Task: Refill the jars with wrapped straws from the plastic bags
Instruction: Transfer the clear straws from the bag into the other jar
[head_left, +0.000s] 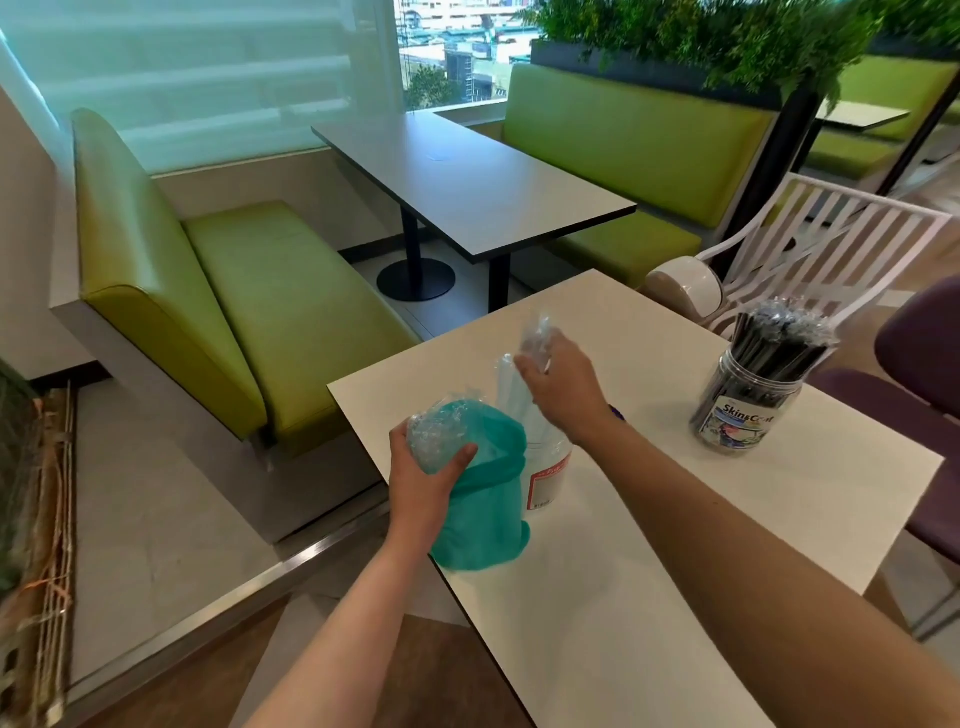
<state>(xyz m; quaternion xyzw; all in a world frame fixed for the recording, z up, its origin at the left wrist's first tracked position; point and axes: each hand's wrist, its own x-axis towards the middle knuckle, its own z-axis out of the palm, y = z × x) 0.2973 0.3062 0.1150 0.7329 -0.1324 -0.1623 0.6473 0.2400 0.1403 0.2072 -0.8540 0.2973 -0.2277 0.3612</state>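
On the white table (675, 545) my left hand (426, 473) grips a crumpled clear plastic bag (441, 431), held over a teal cloth (483, 509). My right hand (563, 384) pinches wrapped clear straws (535, 338) above a clear jar with a red-edged label (548, 473) that holds pale straws (506, 389). The jar stands just right of the teal cloth and is partly hidden by my right arm. A second clear jar (737, 415), full of black wrapped straws (779, 338), stands at the table's right side.
A white slatted chair (810, 244) and a purple chair (919, 353) stand behind and to the right of the table. Green booth benches (234, 291) flank a grey table (467, 182) ahead. The floor drops at a metal-edged step (249, 577) on the left.
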